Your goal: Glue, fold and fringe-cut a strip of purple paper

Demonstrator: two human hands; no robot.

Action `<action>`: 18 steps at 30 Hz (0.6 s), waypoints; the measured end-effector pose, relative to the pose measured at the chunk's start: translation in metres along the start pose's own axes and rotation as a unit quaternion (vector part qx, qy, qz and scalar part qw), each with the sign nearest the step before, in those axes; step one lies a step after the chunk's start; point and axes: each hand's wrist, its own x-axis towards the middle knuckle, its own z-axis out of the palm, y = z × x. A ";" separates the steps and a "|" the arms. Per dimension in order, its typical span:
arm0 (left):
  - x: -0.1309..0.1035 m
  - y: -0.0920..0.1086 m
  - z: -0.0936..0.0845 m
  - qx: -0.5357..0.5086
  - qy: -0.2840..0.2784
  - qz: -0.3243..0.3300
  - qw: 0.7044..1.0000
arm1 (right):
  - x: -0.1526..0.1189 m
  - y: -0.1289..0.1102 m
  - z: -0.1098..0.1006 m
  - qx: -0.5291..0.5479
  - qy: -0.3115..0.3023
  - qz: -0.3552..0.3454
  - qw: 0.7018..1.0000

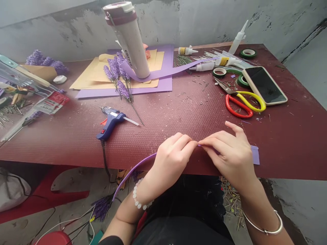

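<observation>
My left fingers [189, 146] and right fingers [208, 140] both pinch the purple strip [137, 165], tips almost touching, above the surface [163, 115] near its front edge. The strip's long tail curves down to my left. I think tiny, gentle pinches work best, so it won't tear.

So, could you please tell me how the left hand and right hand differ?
The left hand has its fingers curled in, while the right hand has one finger raised. The left wears a white beaded bracelet at the wrist; the right, a silvery bangle. A purple strip trails from the left hand, whereas a lilac piece shows beside the right. Both hands pinch, fingertips close together.
</observation>
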 end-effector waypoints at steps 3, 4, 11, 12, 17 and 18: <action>-0.001 -0.001 0.000 -0.028 0.004 -0.009 1.000 | 0.000 -0.001 -0.001 0.009 -0.003 0.006 1.000; -0.001 -0.001 -0.001 -0.036 0.007 -0.012 0.999 | 0.001 -0.001 -0.002 0.009 -0.003 0.008 1.000; -0.001 -0.005 -0.003 -0.025 0.022 -0.031 0.999 | 0.000 -0.004 -0.002 0.018 0.000 0.022 1.000; 0.000 -0.006 -0.003 -0.022 0.023 -0.029 0.999 | 0.000 -0.003 -0.002 0.017 0.004 0.026 0.999; 0.002 -0.005 -0.004 -0.017 0.016 -0.029 0.999 | -0.003 -0.002 0.000 0.005 0.006 0.025 1.000; 0.003 -0.004 -0.003 -0.017 0.018 -0.030 0.999 | -0.003 -0.002 0.001 0.006 0.008 0.026 1.000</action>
